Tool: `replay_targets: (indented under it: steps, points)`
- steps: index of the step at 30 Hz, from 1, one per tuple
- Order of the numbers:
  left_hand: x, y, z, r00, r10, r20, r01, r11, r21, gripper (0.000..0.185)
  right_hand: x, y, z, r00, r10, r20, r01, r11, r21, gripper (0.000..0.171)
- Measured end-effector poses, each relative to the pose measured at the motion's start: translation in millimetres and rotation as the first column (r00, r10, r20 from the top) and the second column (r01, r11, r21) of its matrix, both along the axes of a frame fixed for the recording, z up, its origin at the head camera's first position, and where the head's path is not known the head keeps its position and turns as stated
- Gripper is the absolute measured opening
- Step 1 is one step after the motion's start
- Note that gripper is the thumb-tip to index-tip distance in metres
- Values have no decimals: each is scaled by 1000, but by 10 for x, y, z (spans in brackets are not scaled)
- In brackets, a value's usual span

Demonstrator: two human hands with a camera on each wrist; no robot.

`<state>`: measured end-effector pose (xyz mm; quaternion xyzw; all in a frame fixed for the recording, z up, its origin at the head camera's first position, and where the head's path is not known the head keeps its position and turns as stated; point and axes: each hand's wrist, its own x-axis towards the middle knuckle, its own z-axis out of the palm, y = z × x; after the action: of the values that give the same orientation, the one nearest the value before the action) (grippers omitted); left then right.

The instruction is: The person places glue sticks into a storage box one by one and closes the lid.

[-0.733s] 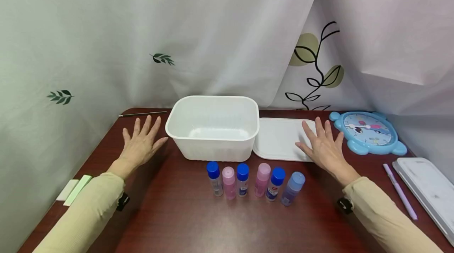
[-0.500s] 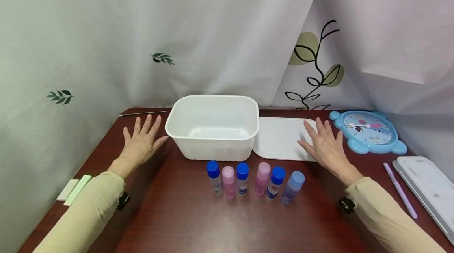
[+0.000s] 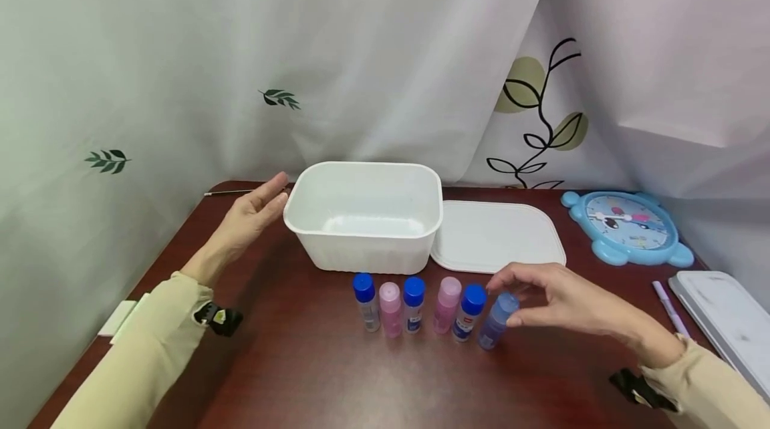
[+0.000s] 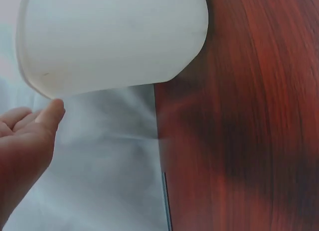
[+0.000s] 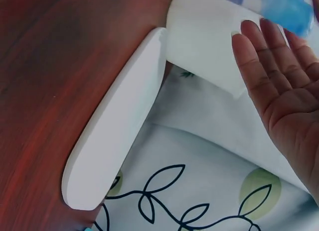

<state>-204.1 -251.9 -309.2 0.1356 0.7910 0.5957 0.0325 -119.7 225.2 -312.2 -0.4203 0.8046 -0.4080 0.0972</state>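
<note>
Desk (image 3: 313,375), dark red wood, contents from left to right.

1. My left hand (image 3: 249,215): raised just left of the white tub (image 3: 363,215), palm turned toward its wall, fingers (image 3: 273,188) straight and close together. It holds nothing; whether the fingertips touch the rim I cannot tell, though the left wrist view shows them very near it.

2. White tub: open, nothing inside it. Nothing has gone in; by my judgement the work is at its very start, with all six bottles left.

3. Row of six small bottles in front of the tub, upright: blue-capped bottle (image 3: 365,301), pink bottle (image 3: 390,309), second blue-capped bottle (image 3: 413,303), second pink bottle (image 3: 446,304), third blue-capped bottle (image 3: 468,312), pale blue bottle (image 3: 496,319) leaning a little at the right end.

4. White lid (image 3: 496,236): flat on the desk, beside the tub's right wall.

5. My right hand (image 3: 565,305): reaching at the pale blue bottle's cap, fingers loosely curved and apart, thumb below. They sit at the cap, not yet closed on it.

6. Blue toy clock (image 3: 625,225), lilac pen (image 3: 669,309), grey tray (image 3: 724,322): far right, untouched.
</note>
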Motion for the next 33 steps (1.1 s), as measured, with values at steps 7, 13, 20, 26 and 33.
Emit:
replay_targets:
  steps: [7,13,20,26,33]
  points:
    - [-23,29,-94,999,-37,22,37,999,10,61,-90,31,62,997,-17,-79,20,999,35,26]
    - [-25,34,-99,1000,-10,20,11,999,-34,63,-385,-4,564,949,-147,-278,165,986,40,27]
    - [-41,20,-88,1000,-1,15,2,998,-55,62,-924,-479,1263,906,-296,-302,302,953,-27,26]
    - [-43,21,-87,1000,-9,16,10,999,-32,61,-1421,-1150,1355,953,-274,-126,263,960,-96,29]
    - [-17,28,-134,999,-21,29,22,999,-35,61,-1778,-1798,1170,987,-152,59,153,988,-4,34]
